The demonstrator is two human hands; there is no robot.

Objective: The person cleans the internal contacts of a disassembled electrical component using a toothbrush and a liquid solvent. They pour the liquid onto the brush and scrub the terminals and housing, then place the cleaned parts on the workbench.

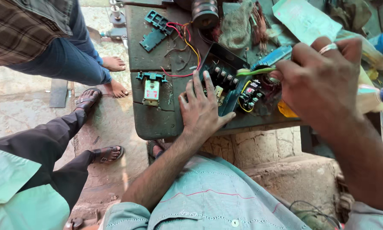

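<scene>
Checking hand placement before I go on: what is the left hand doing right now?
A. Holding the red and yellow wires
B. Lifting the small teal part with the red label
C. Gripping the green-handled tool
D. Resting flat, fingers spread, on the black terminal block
D: the left hand lies flat with fingers spread against the black terminal block, while the right hand holds the green-handled tool.

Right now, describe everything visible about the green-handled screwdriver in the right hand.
The green-handled screwdriver has a translucent yellow-green handle, seemingly plastic. It lies nearly level, its handle end pinched in the fingers of the right hand, its other end pointing left over the open black electrical box. Its metal tip is hard to make out against the terminal block. The left hand rests flat beside the box, not touching the screwdriver.
</scene>
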